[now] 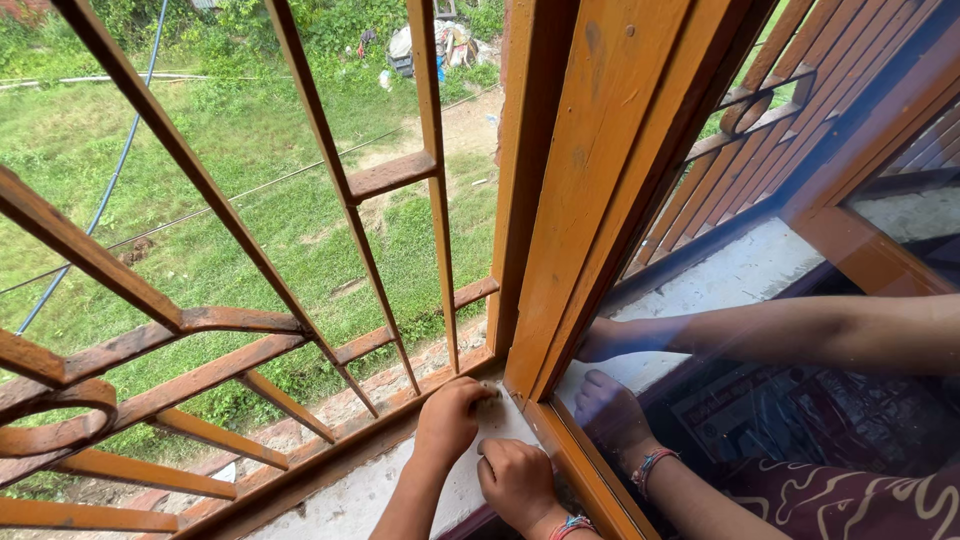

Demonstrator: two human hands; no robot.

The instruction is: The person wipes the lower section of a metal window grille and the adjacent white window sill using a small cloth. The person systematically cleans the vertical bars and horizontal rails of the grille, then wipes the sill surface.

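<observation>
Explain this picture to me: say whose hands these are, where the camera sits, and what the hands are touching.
There is one picture, taken by a camera worn on a person's head, looking down at their own two bare hands. The left hand and right hand are closed into fists, pressed on the pale concrete sill at the foot of an orange wooden window frame. Whether they hold anything is hidden. Rusty orange window bars stand outside, with grass below. The glass pane on the right mirrors the arms.

glossy orange wooden frame (590, 180), rough sill (370, 495)
</observation>
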